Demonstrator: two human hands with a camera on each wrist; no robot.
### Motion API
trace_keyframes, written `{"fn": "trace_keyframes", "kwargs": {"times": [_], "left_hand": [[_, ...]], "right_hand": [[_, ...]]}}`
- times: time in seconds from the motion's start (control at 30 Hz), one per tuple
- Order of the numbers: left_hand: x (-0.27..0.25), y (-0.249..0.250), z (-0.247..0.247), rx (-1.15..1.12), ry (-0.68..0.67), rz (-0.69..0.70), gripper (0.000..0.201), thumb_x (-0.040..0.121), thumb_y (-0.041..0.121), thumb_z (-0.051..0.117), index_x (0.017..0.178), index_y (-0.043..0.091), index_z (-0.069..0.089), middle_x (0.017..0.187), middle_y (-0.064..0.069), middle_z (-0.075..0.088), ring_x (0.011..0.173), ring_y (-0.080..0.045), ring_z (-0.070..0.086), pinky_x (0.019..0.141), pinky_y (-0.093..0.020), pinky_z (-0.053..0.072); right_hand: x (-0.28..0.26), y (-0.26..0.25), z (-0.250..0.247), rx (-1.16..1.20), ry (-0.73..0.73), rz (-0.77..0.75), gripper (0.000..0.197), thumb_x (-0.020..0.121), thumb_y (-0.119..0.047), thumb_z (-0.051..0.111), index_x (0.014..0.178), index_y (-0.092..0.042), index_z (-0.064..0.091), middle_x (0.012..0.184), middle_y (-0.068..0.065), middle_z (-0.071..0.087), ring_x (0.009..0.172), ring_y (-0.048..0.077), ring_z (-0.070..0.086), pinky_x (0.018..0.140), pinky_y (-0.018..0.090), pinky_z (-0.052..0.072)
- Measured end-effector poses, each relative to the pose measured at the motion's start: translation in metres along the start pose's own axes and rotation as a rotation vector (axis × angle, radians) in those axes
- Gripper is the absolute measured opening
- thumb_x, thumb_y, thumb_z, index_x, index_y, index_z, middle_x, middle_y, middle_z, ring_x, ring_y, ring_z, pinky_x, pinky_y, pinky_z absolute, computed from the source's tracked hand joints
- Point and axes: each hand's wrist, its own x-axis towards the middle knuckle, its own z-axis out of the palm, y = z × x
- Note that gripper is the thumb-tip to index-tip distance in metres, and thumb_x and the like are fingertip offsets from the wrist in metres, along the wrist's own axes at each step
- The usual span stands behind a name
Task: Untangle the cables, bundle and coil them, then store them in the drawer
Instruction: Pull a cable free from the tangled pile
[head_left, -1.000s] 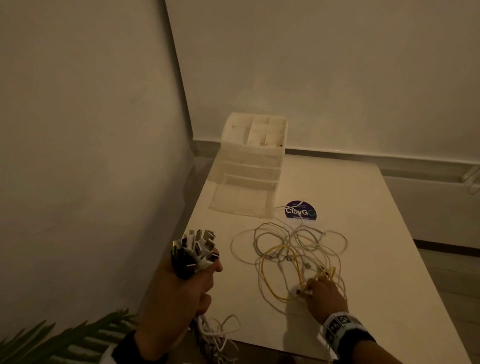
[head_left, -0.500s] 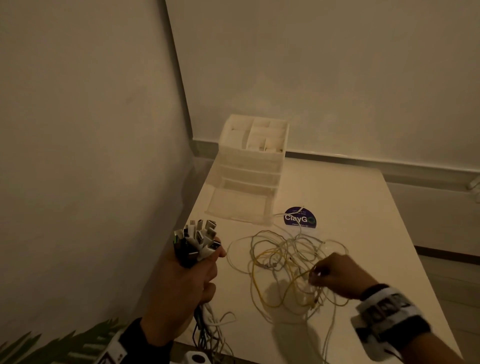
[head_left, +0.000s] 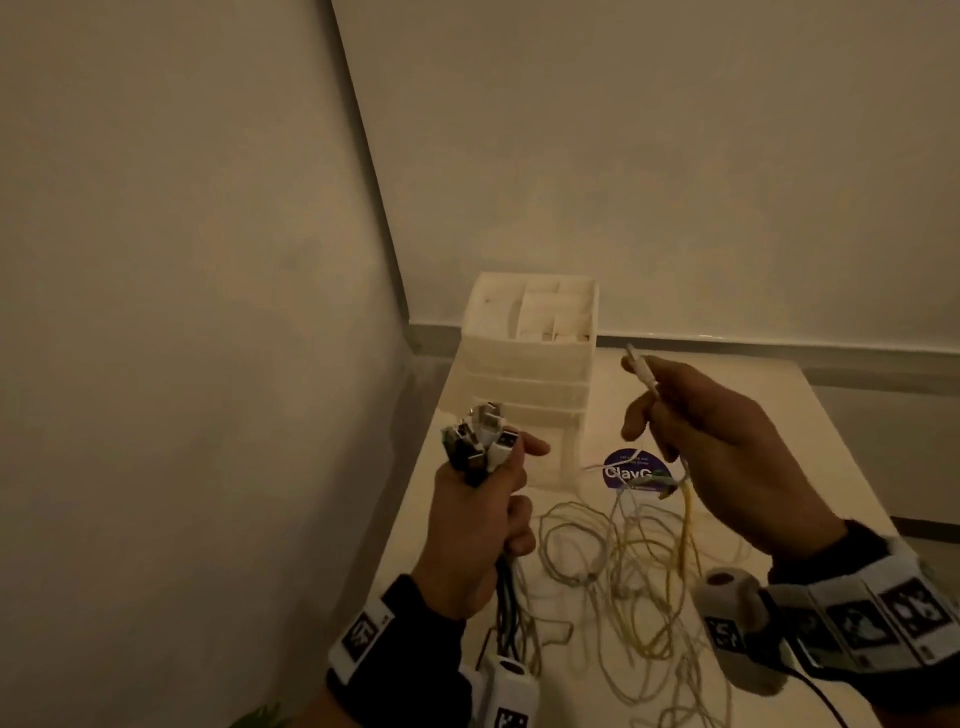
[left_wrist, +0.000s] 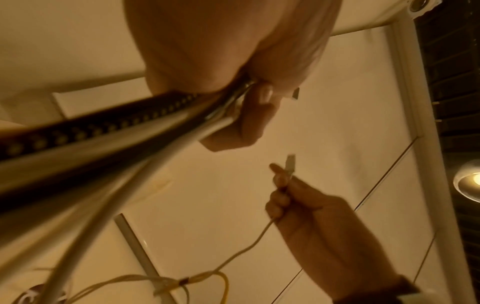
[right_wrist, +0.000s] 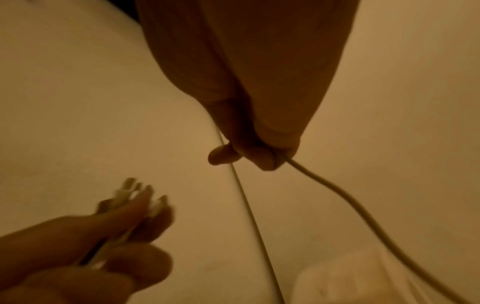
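Gripping the cable bundle (head_left: 480, 441), left hand (head_left: 475, 525) stays raised — right hand (head_left: 727, 441) pinches one white cable (head_left: 644, 376).

Both hands up off the worktop: left hand (head_left: 480, 525) fisted tight, right hand (head_left: 727, 447) pinching, fingers curled.

We see a dim, warm yellow-brown scene. A ceiling lamp (left_wrist: 470, 182) glows at the left wrist view's right edge. Both wrist views are blurred and grainy; near cables (left_wrist: 103, 164) smear, and straight lines bend.
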Motion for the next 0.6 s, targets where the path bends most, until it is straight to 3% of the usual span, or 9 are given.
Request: {"fn": "trace_keyframes", "kwargs": {"times": [0.07, 0.17, 0.27, 0.33, 0.43, 0.53, 0.6], "left_hand": [[0.009, 0.007, 0.012, -0.056, -0.038, 0.004, 0.046, 0.078, 0.045, 0.061, 0.106, 0.01, 0.067, 0.068, -0.007, 0.02, 0.045, -0.01, 0.016, 0.04, -0.019, 0.021], [0.018, 0.013, 0.028, -0.097, -0.099, 0.026, 0.044, 0.071, 0.049, 0.066, 0.102, 0.018, 0.07, 0.073, -0.011, 0.019, 0.046, -0.011, 0.016, 0.041, -0.02, 0.018], [0.023, 0.009, 0.038, -0.043, -0.13, 0.044, 0.038, 0.072, 0.047, 0.069, 0.098, 0.019, 0.073, 0.076, -0.012, 0.039, 0.044, -0.013, 0.025, 0.04, -0.02, 0.021], [0.027, 0.006, 0.043, -0.014, -0.112, 0.025, 0.038, 0.07, 0.043, 0.071, 0.095, 0.014, 0.074, 0.07, -0.015, 0.041, 0.04, -0.012, 0.028, 0.038, -0.019, 0.022], [0.034, 0.002, 0.044, 0.014, -0.075, 0.026, 0.046, 0.068, 0.037, 0.075, 0.091, -0.002, 0.069, 0.055, -0.007, 0.034, 0.035, -0.01, 0.027, 0.037, -0.018, 0.023], [0.037, -0.003, 0.049, 0.106, -0.109, 0.058, 0.037, 0.071, 0.033, 0.075, 0.087, 0.001, 0.069, 0.058, -0.015, 0.054, 0.04, -0.02, 0.048, 0.041, -0.022, 0.037], [0.037, -0.004, 0.054, 0.167, -0.1, 0.079, 0.018, 0.076, 0.026, 0.075, 0.083, 0.01, 0.072, 0.073, -0.019, 0.069, 0.059, -0.038, 0.065, 0.051, -0.034, 0.05]], "right_hand": [[0.001, -0.014, 0.011, -0.044, 0.091, -0.062, 0.021, 0.094, -0.011, 0.045, 0.108, -0.023, 0.056, 0.087, -0.009, 0.07, 0.063, 0.014, 0.058, 0.058, 0.023, 0.051], [-0.006, -0.019, 0.03, -0.045, 0.149, -0.059, 0.007, 0.09, -0.019, 0.057, 0.095, -0.023, 0.06, 0.072, -0.005, 0.069, 0.061, 0.011, 0.065, 0.059, 0.024, 0.055], [-0.01, -0.017, 0.041, 0.048, 0.226, -0.015, 0.002, 0.087, -0.019, 0.065, 0.085, -0.018, 0.065, 0.062, -0.004, 0.067, 0.055, 0.008, 0.066, 0.055, 0.018, 0.053], [-0.011, -0.012, 0.042, 0.068, 0.247, 0.018, 0.004, 0.085, -0.018, 0.067, 0.081, -0.016, 0.067, 0.062, -0.009, 0.067, 0.052, 0.008, 0.065, 0.05, 0.015, 0.05], [-0.012, -0.004, 0.041, 0.043, 0.222, 0.038, 0.006, 0.083, -0.018, 0.069, 0.078, -0.018, 0.068, 0.061, -0.012, 0.068, 0.05, 0.008, 0.063, 0.05, 0.015, 0.049], [-0.014, 0.004, 0.041, -0.004, 0.224, 0.056, 0.009, 0.084, -0.014, 0.068, 0.079, -0.021, 0.069, 0.061, -0.01, 0.068, 0.052, 0.006, 0.064, 0.052, 0.014, 0.048], [-0.013, 0.008, 0.043, 0.012, 0.227, 0.073, 0.014, 0.083, -0.007, 0.068, 0.083, -0.021, 0.07, 0.063, -0.013, 0.068, 0.053, 0.004, 0.064, 0.051, 0.01, 0.047]]}}
